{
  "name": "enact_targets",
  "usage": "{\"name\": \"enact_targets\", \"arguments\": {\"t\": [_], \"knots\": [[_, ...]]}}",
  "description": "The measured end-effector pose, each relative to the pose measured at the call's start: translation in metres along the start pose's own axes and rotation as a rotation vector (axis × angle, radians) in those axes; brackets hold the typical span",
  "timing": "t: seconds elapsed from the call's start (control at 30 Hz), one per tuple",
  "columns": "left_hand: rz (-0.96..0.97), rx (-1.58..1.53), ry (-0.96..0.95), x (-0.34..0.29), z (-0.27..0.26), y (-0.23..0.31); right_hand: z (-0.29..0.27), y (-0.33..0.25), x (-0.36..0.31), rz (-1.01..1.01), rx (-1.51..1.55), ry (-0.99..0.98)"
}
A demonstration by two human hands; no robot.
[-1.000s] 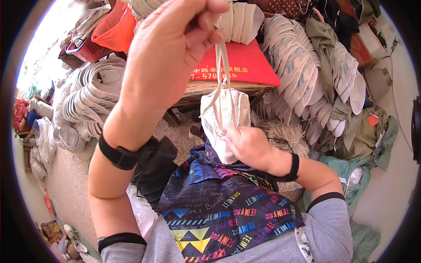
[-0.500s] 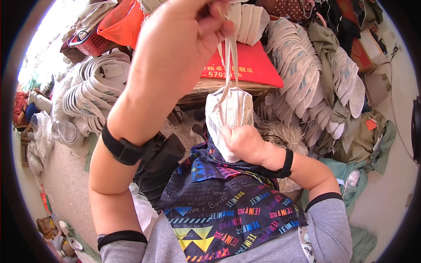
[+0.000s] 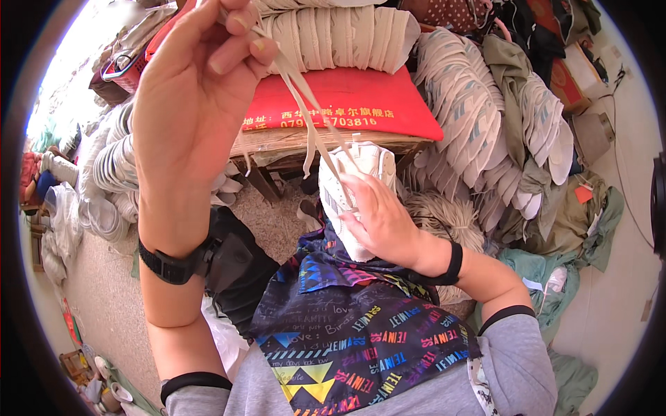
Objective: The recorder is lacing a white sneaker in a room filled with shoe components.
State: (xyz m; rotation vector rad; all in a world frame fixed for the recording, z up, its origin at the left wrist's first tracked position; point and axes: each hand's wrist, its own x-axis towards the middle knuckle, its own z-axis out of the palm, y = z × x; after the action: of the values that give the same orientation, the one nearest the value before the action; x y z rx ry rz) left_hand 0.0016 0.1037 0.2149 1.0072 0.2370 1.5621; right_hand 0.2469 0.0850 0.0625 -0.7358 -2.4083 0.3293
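A white shoe upper stands in front of me above my lap, its narrow end toward me. My right hand lies over its lacing area, with the thumb and fingers closed around the front part. Raised at the upper left, my left hand pinches off-white shoelaces between thumb and fingers. The laces run slanting and taut from there down to the shoe upper; one loose end dangles beside it. Part of the lacing is hidden under my right hand.
Beyond the shoe upper is a wooden bench with a red bag and a row of cream uppers on it. Stacked uppers stand right and left. A bundle of laces hangs near my right wrist.
My left hand has moved left, drawing the laces out at a slant. My right hand has loosened from a tight fist on the laces and spread across the shoe upper.
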Motion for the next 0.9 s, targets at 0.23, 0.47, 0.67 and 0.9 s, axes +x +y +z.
{"name": "enact_targets", "arguments": {"t": [0.23,0.47,0.67,0.9], "knots": [[-0.067,-0.093,0.362,-0.042,-0.101,0.009,-0.051,0.043,0.054,0.574,1.244,-0.043],[-0.189,-0.279,1.066,-0.174,-0.286,0.061,-0.116,0.132,0.007,0.797,1.581,0.309],[-0.161,-0.226,1.257,-0.227,-0.357,0.102,-0.159,0.187,-0.059,1.075,1.582,0.564],[-0.042,-0.392,1.389,-0.281,-0.409,0.25,-0.32,0.307,-0.185,1.188,1.248,0.981]]}}
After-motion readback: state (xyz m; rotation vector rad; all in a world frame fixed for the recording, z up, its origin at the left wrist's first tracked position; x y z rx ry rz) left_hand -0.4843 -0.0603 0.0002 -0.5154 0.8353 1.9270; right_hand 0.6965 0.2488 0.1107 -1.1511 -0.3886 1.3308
